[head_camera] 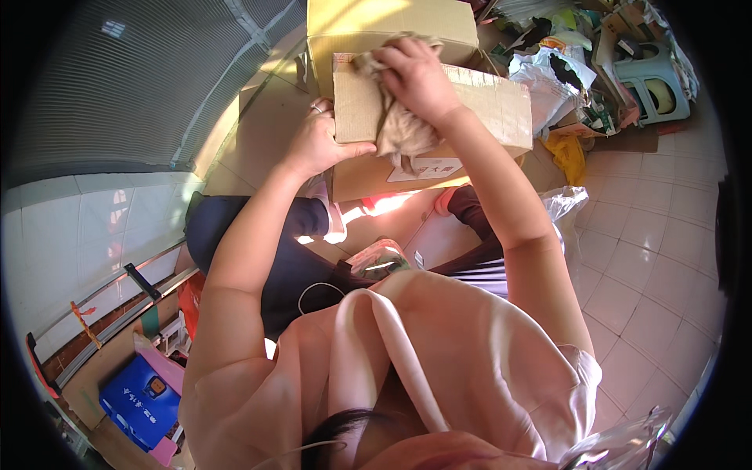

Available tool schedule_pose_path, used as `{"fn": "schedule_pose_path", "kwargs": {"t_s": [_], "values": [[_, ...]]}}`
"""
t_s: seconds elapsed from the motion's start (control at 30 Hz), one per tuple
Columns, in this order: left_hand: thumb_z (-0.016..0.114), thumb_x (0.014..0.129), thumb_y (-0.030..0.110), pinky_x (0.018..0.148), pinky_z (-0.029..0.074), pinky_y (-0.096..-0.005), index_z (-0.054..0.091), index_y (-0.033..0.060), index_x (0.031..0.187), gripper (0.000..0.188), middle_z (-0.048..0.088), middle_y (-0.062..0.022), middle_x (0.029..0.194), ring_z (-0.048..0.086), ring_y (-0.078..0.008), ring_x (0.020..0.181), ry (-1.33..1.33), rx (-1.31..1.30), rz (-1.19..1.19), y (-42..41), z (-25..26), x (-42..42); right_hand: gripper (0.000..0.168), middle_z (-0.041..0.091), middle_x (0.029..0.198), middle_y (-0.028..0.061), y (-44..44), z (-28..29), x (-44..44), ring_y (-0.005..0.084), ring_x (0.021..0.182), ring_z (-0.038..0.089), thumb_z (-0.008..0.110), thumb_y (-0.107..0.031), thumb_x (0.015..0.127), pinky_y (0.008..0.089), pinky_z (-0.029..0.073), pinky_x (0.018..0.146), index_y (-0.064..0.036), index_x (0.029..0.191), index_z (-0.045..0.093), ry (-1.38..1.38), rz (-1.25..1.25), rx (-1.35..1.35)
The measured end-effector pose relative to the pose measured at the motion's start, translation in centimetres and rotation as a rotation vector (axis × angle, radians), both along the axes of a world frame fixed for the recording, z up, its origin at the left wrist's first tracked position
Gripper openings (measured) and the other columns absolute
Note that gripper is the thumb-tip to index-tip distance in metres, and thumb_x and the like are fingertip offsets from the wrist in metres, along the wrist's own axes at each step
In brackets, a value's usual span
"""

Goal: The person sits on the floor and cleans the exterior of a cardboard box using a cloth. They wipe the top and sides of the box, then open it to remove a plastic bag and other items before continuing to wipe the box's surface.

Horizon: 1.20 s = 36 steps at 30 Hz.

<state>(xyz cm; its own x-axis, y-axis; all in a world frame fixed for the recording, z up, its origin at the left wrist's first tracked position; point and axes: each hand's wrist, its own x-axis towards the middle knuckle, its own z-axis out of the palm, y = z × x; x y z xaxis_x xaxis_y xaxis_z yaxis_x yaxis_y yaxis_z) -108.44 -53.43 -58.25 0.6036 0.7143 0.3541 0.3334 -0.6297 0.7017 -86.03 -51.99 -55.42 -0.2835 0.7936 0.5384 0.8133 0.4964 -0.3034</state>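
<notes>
A cardboard box [493,106] stands in front of me at the top centre, with a printed white label on its side. My left hand [320,138], with a ring on one finger, grips the box's left end, its thumb lying along the near edge. My right hand [417,79] rests on the box's top with a crumpled tan cloth [408,126] beneath and around its fingers. The cloth drapes over the near edge, partly covering the label. Behind the box, a yellowish cardboard panel [390,20] rises.
At the upper right are plastic bags [552,76], cardboard and a grey-blue plastic stool [661,82]. A corrugated shutter [129,88] stands at the upper left. A blue box [144,405] lies lower left. Between my legs sits a clear plastic package [382,258].
</notes>
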Motion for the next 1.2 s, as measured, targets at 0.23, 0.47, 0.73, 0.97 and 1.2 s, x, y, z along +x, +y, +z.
{"fn": "schedule_pose_path", "kwargs": {"t_s": [0.23, 0.47, 0.73, 0.97, 1.2], "values": [[0.083, 0.064, 0.029, 0.091, 0.043, -0.0376, 0.071, 0.0062, 0.094, 0.040, 0.065, -0.0111, 0.105, 0.054, -0.0286, 0.102, 0.032, 0.098, -0.098, -1.4, -0.1, 1.6, 0.029, 0.061, 0.104, 0.0174, -3.1, -6.3, 13.0, 0.0357, 0.099, 0.054, 0.057, -0.025, 0.085, 0.0424, 0.042, 0.091, -0.007, 0.107, 0.065, 0.294, -0.854, -0.109], [0.078, 0.069, 0.024, 0.078, 0.049, -0.0350, 0.068, 0.0035, 0.084, 0.027, 0.066, -0.0156, 0.097, 0.061, -0.0273, 0.096, 0.085, -0.353, 0.113, -0.3, 1.2, 2.2, 0.025, 0.057, 0.105, 0.0152, -3.8, 0.9, -8.2, 0.0359, 0.102, 0.049, 0.062, -0.014, 0.076, 0.0430, 0.041, 0.093, -0.008, 0.100, 0.063, 0.283, -0.285, 0.098], [0.080, 0.072, 0.016, 0.069, 0.051, -0.0284, 0.071, 0.0007, 0.091, 0.026, 0.071, -0.0068, 0.084, 0.066, -0.0134, 0.076, -0.113, -0.469, 0.095, 0.7, 0.4, 0.4, 0.026, 0.058, 0.106, 0.0128, -1.6, -1.6, 4.5, 0.0350, 0.099, 0.051, 0.062, -0.021, 0.080, 0.0428, 0.043, 0.089, -0.014, 0.105, 0.063, 0.034, -0.330, 0.115], [0.080, 0.072, 0.016, 0.068, 0.051, -0.0276, 0.072, 0.0012, 0.090, 0.025, 0.071, -0.0068, 0.085, 0.066, -0.0133, 0.076, -0.105, -0.330, 0.025, 0.5, -0.2, 1.4, 0.034, 0.056, 0.114, 0.0171, -0.1, -2.5, 16.8, 0.0410, 0.106, 0.049, 0.054, -0.031, 0.085, 0.0485, 0.040, 0.093, -0.012, 0.113, 0.061, 0.275, -1.139, -0.079], [0.080, 0.072, 0.016, 0.069, 0.051, -0.0293, 0.071, 0.0017, 0.084, 0.021, 0.071, -0.0053, 0.078, 0.066, -0.0151, 0.073, -0.074, -0.378, 0.055, 1.0, 1.1, 2.0, 0.020, 0.059, 0.102, 0.0166, 1.4, -0.3, -3.2, 0.0389, 0.096, 0.054, 0.060, -0.018, 0.081, 0.0468, 0.042, 0.088, -0.009, 0.099, 0.063, 0.265, -0.497, 0.019]]}}
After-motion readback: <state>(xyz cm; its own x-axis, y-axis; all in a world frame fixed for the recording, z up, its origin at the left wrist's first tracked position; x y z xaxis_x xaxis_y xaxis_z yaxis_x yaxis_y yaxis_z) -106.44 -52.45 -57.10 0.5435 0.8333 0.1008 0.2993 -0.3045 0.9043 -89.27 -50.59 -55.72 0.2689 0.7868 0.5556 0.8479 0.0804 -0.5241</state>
